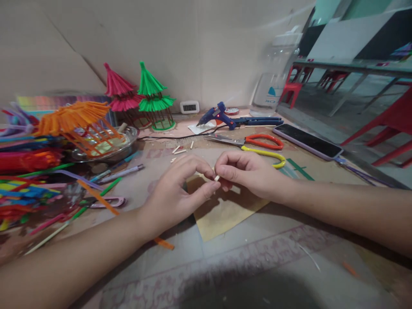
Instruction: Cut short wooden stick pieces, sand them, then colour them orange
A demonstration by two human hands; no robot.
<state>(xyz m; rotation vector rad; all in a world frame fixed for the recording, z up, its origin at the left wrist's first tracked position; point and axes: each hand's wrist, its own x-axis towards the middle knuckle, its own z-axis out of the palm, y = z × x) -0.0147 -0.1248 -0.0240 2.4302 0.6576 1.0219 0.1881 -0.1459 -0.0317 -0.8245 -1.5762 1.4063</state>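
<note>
My left hand (186,182) and my right hand (244,174) meet over the middle of the table. Between their fingertips is a small pale stick piece (217,178), short like a cut bit of wood, pinched from both sides. Under the hands lies a yellowish sheet (214,223), perhaps sandpaper. Several similar pale stick pieces (180,151) are scattered just beyond my left hand. Scissors (247,143) with one red and one yellow handle lie behind my right hand.
A blue glue gun (219,115) stands at the back beside blue pliers (257,121). A phone (309,141) and water bottle (272,77) are at right. Pink, green (156,101) and orange (77,122) pipe-cleaner pavilions stand left, near bundled pipe cleaners (28,193) and a small timer (189,107).
</note>
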